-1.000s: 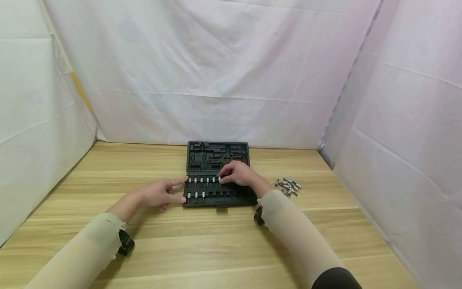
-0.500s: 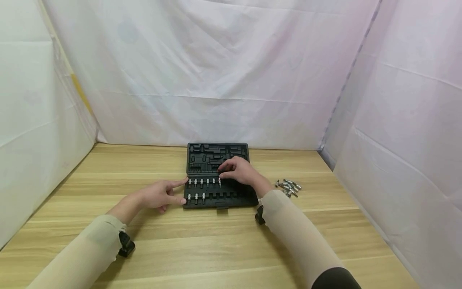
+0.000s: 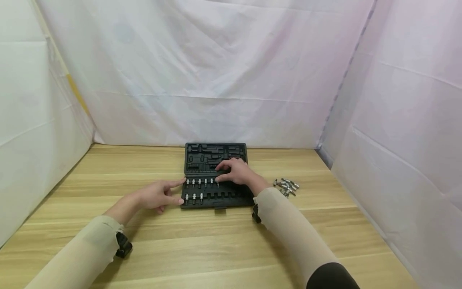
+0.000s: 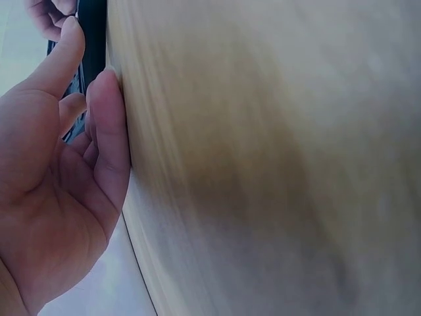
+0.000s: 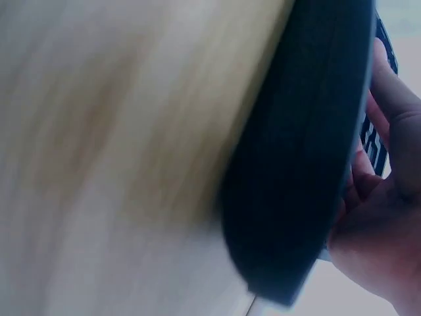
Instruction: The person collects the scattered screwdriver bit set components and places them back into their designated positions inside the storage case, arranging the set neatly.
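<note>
A black plastic socket case (image 3: 238, 198) lies unfolded on the table, its lid (image 3: 215, 146) at the back. Several silver bit sockets (image 3: 199, 183) stand in two rows in its front half. My left hand (image 3: 155, 196) is at the case's left side, forefinger and thumb stretched apart, their tips touching its edge. Over the case is my right hand (image 3: 238, 171), with its thumb tip on the last bit socket (image 3: 217, 184) of the back row. The forefinger stays apart from the thumb. The right wrist view shows the case wall (image 5: 296, 145) beside that hand.
A small pile of loose bit sockets (image 3: 286, 186) lies on the wooden table (image 3: 180, 245) to the right of the case. White cloth (image 3: 205, 72) hangs behind the table and along both sides.
The right hand let go of the back row's last bit socket and lifted slightly, then its thumb came down onto it. The left hand stays at the case edge.
</note>
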`<state>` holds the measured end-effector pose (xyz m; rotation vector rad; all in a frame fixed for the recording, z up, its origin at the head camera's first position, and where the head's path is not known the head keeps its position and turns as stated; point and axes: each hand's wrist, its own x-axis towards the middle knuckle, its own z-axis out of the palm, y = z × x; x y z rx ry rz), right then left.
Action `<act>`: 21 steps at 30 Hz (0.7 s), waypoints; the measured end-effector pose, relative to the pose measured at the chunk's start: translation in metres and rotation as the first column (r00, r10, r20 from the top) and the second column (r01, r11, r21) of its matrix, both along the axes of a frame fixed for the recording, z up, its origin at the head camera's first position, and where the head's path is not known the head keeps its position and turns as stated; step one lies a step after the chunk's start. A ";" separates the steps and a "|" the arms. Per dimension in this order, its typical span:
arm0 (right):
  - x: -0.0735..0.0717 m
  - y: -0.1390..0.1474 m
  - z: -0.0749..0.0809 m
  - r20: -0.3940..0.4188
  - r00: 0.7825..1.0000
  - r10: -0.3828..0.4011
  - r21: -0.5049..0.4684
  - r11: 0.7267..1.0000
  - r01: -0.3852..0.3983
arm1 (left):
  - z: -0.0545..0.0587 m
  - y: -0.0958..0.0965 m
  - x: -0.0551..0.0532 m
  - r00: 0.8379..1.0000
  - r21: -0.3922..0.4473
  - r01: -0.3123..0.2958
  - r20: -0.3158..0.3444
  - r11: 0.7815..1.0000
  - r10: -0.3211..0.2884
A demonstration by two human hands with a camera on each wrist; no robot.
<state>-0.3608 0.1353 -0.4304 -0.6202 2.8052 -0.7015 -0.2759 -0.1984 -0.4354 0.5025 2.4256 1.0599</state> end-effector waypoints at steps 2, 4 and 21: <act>0.000 -0.002 0.000 -0.002 1.000 -0.011 0.014 1.000 0.011 | 0.000 0.000 0.000 1.000 0.003 0.003 0.001 1.000 -0.003; -0.001 -0.002 0.000 0.002 1.000 -0.022 0.024 0.999 0.022 | 0.000 0.000 0.000 1.000 0.007 0.006 0.003 1.000 -0.006; -0.001 -0.014 0.008 0.048 0.995 -0.084 0.068 0.994 0.080 | 0.004 0.000 -0.002 1.000 -0.013 0.008 -0.006 1.000 -0.008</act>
